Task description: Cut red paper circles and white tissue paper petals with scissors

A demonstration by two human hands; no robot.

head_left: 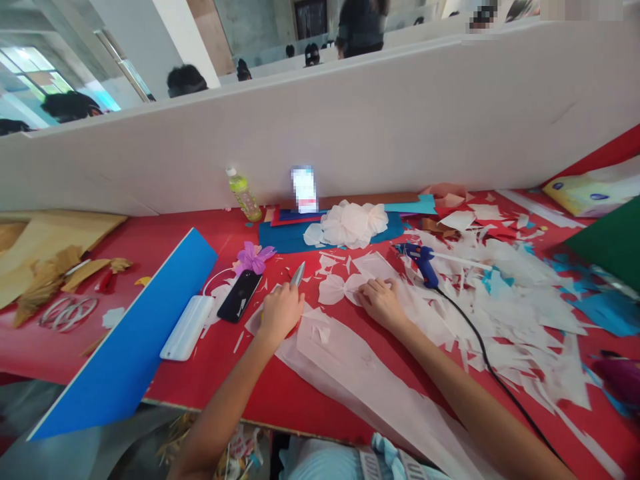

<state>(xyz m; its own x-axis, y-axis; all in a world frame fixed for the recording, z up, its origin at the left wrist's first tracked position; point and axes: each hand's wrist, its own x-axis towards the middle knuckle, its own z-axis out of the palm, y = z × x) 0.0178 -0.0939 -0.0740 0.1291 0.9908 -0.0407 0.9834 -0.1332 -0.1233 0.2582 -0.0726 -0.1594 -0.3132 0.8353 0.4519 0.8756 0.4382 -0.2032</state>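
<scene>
My left hand [283, 310] is closed around a pair of scissors [299, 273], whose pointed metal blades stick out beyond the fingers; most of the handle is hidden. Curled over the edge of a white paper petal [332, 289], my right hand [383, 301] pinches it near the table top. Below and between the hands stretches a long, pale sheet of thin paper [350, 360]. Farther back, a ruffled white paper flower [354, 223] lies on blue sheets [280, 237]. A purple paper flower [254, 258] is left of the scissors.
A blue glue gun [424, 261] with a black cord lies right of my right hand, among white paper scraps [515, 313]. A black phone [240, 295], white power bank [187, 328] and slanted blue board [135, 347] are at left. Behind stand a bottle [245, 197] and lit phone [304, 189].
</scene>
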